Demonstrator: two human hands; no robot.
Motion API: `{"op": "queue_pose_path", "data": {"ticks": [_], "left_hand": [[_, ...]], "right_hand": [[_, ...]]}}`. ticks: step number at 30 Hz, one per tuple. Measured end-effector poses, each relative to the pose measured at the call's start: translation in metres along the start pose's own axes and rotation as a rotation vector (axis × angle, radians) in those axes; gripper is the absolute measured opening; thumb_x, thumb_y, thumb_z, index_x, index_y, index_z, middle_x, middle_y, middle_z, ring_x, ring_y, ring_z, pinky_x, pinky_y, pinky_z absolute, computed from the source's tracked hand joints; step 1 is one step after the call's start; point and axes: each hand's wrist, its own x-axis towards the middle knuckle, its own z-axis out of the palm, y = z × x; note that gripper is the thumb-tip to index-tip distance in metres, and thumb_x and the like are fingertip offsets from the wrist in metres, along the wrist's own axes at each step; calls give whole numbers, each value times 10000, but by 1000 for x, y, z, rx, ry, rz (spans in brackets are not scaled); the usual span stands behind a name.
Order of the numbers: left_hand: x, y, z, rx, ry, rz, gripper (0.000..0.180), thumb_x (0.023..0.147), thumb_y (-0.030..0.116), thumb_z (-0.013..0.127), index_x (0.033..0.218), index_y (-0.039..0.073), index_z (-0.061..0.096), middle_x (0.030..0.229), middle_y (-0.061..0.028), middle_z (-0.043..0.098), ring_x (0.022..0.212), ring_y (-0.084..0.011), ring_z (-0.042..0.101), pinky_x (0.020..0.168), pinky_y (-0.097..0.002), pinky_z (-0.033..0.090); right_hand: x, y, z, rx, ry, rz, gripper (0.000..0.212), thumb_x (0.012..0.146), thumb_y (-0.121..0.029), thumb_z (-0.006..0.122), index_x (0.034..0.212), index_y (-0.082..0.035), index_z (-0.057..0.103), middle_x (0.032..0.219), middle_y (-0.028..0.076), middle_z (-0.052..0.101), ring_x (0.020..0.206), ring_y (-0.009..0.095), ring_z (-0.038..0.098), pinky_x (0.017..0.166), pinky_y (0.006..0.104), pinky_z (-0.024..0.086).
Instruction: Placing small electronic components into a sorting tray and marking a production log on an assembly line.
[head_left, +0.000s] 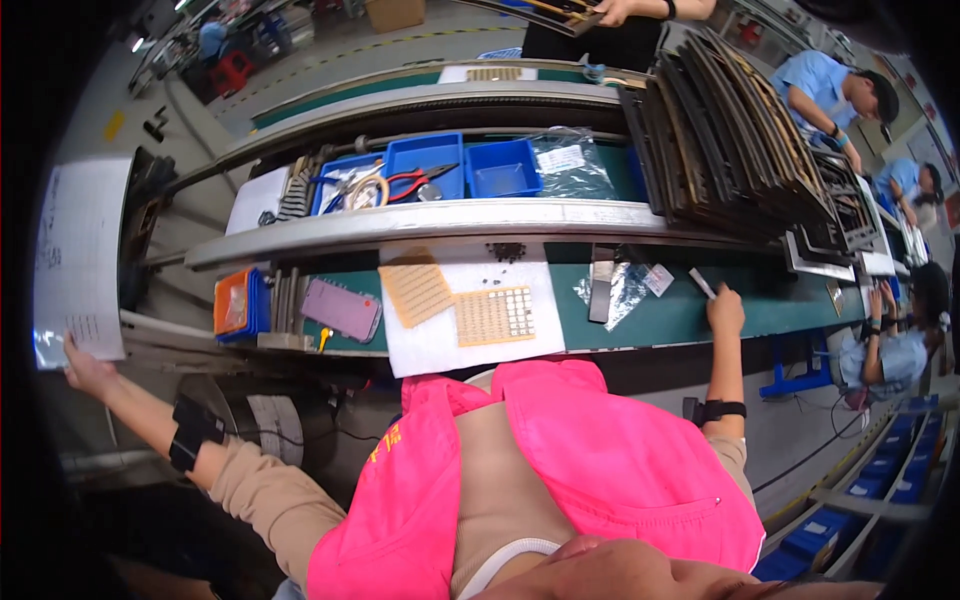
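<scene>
At the far left, my left hand (88, 366) pinches the lower edge of a white printed sheet (82, 255), which looks glossy near the bottom. My right hand (727, 310) is closed on a slim white pen-like stick (702, 284) over the right part of the green bench mat (640, 330). Between my arms, a white foam sheet (545, 270) carries two tan gridded trays. The nearer tray (480, 320) has white pieces in its right columns; the other tray (415, 290) lies tilted behind it. Several small black parts (505, 252) lie at the foam's back.
A metal rail (430, 218) crosses behind the mat, with blue bins (500, 168) and red-handled pliers (410, 183) beyond. A phone-shaped purple case (342, 309) and an orange bin (236, 303) stand left. Dark frames (730, 140) are stacked high at right. Other people work nearby.
</scene>
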Motion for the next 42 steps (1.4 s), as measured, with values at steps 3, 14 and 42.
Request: {"op": "queue_pose_path", "data": {"ticks": [3, 14, 42], "left_hand": [[-13, -4, 25, 19, 23, 33, 277, 777, 90, 736, 856, -143, 609, 945, -207, 671, 781, -287, 696, 718, -435, 606], [-78, 35, 66, -89, 59, 158, 172, 784, -2, 684, 850, -130, 589, 920, -199, 663, 766, -290, 691, 689, -419, 603], [-92, 35, 61, -163, -9, 191, 67, 818, 3, 670, 809, -58, 645, 848, -111, 682, 734, -191, 681, 662, -301, 565]], "right_hand": [[0, 27, 18, 100, 137, -178, 238, 869, -159, 572, 1056, -26, 634, 766, 194, 649, 821, 329, 687, 704, 430, 536], [-96, -119, -29, 1195, -387, -213, 166, 948, -79, 503, 1070, -22, 601, 934, 73, 639, 667, 124, 580, 620, 256, 478], [-61, -159, -1, 253, -49, -723, 544, 856, -125, 616, 1387, -143, 494, 729, 202, 624, 613, 355, 627, 603, 431, 509]]}}
